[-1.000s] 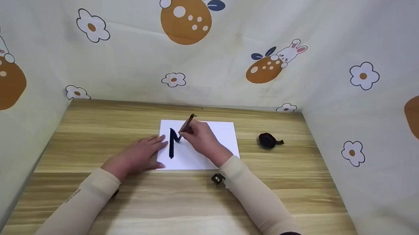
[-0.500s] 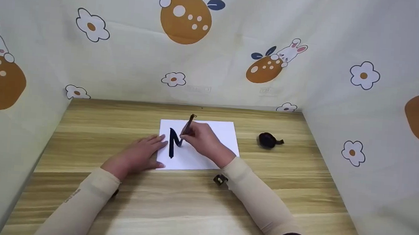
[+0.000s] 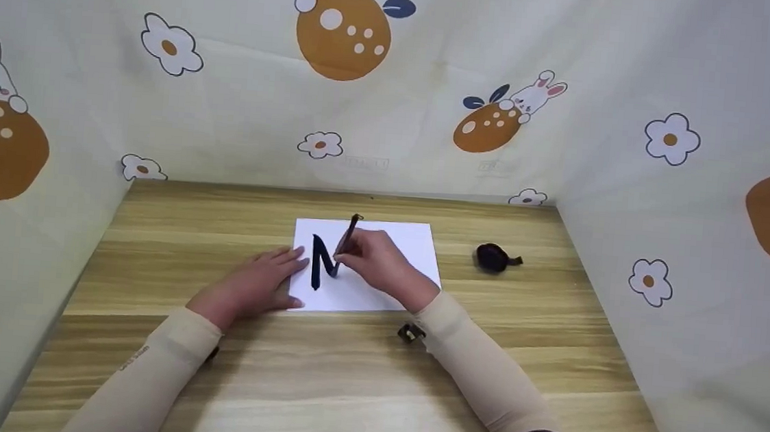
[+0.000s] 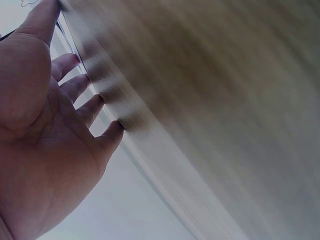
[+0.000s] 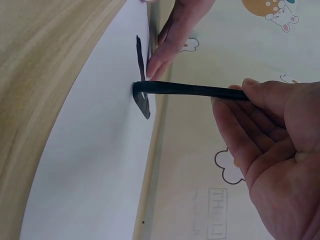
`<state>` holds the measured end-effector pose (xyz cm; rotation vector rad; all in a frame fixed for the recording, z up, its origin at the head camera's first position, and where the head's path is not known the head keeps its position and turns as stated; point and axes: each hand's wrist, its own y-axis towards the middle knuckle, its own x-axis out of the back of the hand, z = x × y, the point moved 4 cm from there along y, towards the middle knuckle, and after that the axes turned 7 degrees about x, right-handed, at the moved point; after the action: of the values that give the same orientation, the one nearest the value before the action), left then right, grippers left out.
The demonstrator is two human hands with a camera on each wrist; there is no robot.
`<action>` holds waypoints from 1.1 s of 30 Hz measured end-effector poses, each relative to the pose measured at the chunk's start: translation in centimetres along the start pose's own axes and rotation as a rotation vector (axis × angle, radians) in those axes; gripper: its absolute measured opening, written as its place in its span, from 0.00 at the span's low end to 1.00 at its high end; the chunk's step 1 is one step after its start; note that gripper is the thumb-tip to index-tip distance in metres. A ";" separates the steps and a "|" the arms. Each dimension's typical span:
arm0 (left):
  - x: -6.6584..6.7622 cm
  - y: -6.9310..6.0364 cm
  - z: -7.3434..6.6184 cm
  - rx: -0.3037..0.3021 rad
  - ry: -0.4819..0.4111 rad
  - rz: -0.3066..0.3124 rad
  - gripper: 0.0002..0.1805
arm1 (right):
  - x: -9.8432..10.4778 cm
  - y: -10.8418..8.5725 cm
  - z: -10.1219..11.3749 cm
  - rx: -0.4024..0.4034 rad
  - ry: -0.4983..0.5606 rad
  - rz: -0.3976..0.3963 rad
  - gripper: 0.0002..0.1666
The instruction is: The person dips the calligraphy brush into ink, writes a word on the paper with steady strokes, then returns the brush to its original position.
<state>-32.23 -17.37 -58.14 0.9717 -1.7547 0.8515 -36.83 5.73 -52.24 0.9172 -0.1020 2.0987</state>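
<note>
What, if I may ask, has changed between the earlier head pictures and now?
The right hand, holding the brush, has moved down and slightly right in the head view, and the slanting stroke is longer. Nothing was taken up or let go. The left hand still rests at the left of the paper; the black dish stayed put.

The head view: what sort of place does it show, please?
Probably a small screened booth for writing or painting: a wood-grain table enclosed at the back and both sides by cartoon-printed sheets, with white paper lying on top, bearing black strokes.
</note>
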 end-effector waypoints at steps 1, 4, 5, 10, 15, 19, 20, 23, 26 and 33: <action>0.0 0.0 0.0 0.001 0.000 0.002 0.47 | 0.0 0.0 0.0 -0.002 0.002 0.002 0.03; 0.0 0.0 -0.1 0.006 -0.008 0.003 0.47 | 0.0 -0.2 0.1 -0.004 0.007 0.009 0.02; 0.1 0.0 -0.1 0.004 -0.008 0.000 0.47 | 0.0 -0.2 0.2 -0.005 0.012 0.011 0.02; 0.3 -0.2 -0.2 0.001 -0.016 -0.010 0.46 | 0.0 -0.5 0.2 -0.005 0.020 0.016 0.02; 0.5 -0.4 -0.3 -0.014 -0.040 -0.012 0.46 | 0.0 -0.7 0.4 0.006 0.024 0.028 0.02; 0.4 -0.3 -0.2 -0.018 -0.042 -0.013 0.46 | 0.1 -0.7 0.5 0.009 0.019 0.040 0.03; 0.4 -0.3 -0.1 -0.016 -0.041 -0.012 0.46 | 0.1 -0.7 0.5 0.008 0.015 0.042 0.04; 0.2 -0.2 0.0 -0.014 -0.035 -0.012 0.46 | 0.1 -0.8 0.5 -0.003 0.015 0.043 0.03; 0.1 0.0 0.1 -0.008 -0.028 -0.004 0.47 | 0.2 -0.8 0.5 -0.014 0.030 0.037 0.03; 0.0 0.0 0.0 0.012 -0.026 0.021 0.47 | 0.6 -0.6 0.5 -0.013 0.060 0.006 0.06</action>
<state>-32.22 -17.42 -58.12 0.9775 -1.7863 0.8677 -36.37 6.32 -51.62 0.8466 -0.0873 2.1268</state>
